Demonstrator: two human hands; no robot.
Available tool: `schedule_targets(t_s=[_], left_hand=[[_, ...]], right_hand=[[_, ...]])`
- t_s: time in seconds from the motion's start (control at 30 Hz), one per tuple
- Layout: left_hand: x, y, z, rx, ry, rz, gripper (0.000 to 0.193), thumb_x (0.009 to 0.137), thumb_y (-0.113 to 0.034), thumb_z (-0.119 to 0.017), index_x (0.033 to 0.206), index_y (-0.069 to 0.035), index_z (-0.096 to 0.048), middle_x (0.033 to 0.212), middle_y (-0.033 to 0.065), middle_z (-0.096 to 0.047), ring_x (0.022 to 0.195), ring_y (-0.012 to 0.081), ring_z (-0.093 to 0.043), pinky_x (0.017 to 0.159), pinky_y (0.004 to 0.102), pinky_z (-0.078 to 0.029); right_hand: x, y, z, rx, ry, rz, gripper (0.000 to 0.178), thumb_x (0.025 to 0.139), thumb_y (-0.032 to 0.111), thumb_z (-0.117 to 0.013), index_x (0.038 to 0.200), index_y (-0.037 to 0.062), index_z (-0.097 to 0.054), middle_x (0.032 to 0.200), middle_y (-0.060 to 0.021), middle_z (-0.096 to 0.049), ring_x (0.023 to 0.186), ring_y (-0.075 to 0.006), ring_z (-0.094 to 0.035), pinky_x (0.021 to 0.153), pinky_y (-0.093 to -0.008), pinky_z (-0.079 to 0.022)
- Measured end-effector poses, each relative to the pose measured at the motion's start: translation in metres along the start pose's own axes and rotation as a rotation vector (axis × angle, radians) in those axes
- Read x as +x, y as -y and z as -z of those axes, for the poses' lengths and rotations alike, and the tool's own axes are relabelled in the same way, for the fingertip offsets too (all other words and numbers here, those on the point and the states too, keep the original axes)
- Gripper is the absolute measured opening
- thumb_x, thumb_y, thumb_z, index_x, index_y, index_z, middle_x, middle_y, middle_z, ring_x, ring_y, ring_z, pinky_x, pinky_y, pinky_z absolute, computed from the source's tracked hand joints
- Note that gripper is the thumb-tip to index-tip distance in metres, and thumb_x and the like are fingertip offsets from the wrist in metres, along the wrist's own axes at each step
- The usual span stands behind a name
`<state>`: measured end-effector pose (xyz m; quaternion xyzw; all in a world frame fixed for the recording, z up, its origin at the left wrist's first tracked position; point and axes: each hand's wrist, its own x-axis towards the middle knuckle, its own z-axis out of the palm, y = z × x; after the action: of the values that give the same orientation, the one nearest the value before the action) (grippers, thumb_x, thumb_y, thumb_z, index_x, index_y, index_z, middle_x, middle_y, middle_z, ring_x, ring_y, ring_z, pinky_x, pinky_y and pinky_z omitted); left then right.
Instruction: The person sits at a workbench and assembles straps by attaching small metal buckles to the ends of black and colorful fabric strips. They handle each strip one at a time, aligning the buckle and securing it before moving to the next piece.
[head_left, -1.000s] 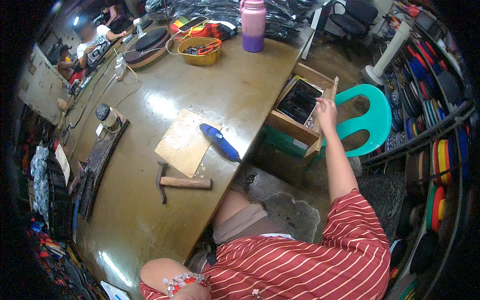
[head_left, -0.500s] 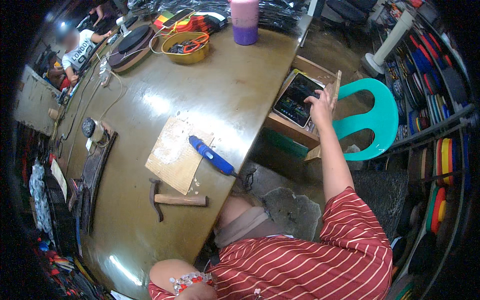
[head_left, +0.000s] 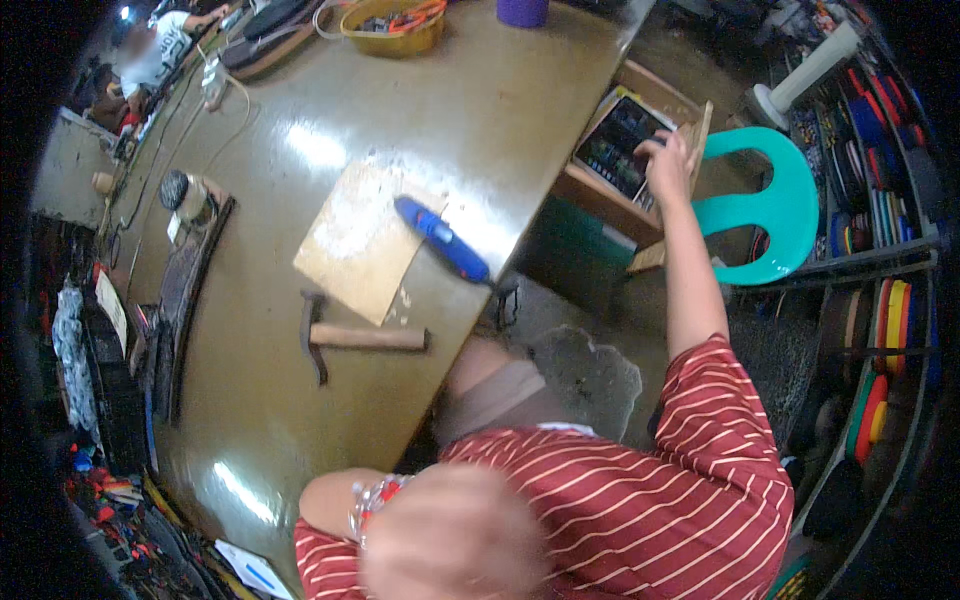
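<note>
Your right hand (head_left: pixel 668 165), half-curled, is at the tablet (head_left: pixel 612 148) in the drawer (head_left: pixel 612 202); hold unclear. Your left hand (head_left: pixel 455 535): blurred, cannot tell opening or hold.

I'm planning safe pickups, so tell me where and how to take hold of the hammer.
Probably best to take the hammer by its wooden handle, near the free end, coming from the right, where the table ends. It lies flat, dark curved head to the left, handle pointing right, so that end looks easiest to grasp.
</note>
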<state>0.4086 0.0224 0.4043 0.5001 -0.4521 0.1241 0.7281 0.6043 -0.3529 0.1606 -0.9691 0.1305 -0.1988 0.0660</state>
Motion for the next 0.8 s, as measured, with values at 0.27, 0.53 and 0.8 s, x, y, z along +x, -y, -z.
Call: schedule_targets(t_s=[0.27, 0.53, 0.8], left_hand=[[-0.032, -0.019, -0.019, -0.986, 0.228, 0.255, 0.032, 0.091, -0.007, -0.045, 0.116, 0.010, -0.056, 0.122, 0.0285, -0.048, 0.111, 0.0378, -0.052, 0.095, 0.0399, -0.044], [-0.053, -0.026, -0.015, -1.106, 0.267, 0.181, 0.038, 0.090, -0.010, -0.046, 0.124, 0.008, -0.048, 0.127, 0.0327, -0.040, 0.118, 0.0445, -0.044, 0.098, 0.0481, -0.041], [-0.096, 0.006, 0.059, -0.485, 0.431, 0.685, 0.024, 0.090, -0.017, -0.054, 0.106, -0.001, -0.064, 0.122, 0.0195, -0.052, 0.114, 0.0311, -0.050, 0.099, 0.0418, -0.039]], right_hand=[[-0.015, 0.008, 0.010, -0.081, -0.051, -0.246, 0.032, 0.080, 0.006, -0.049, 0.086, 0.0287, -0.070, 0.120, -0.0058, -0.052, 0.125, -0.0276, -0.037, 0.106, -0.0649, -0.009], [-0.027, 0.023, 0.018, -0.068, 0.148, -0.083, 0.041, 0.079, 0.003, -0.048, 0.094, 0.0342, -0.070, 0.135, -0.0089, -0.043, 0.135, -0.0305, -0.024, 0.106, -0.0661, -0.007], [-0.018, 0.019, 0.001, -0.123, 0.209, -0.172, 0.036, 0.079, 0.008, -0.050, 0.105, 0.0297, -0.064, 0.140, -0.0137, -0.037, 0.136, -0.0350, -0.022, 0.107, -0.0624, -0.002]])
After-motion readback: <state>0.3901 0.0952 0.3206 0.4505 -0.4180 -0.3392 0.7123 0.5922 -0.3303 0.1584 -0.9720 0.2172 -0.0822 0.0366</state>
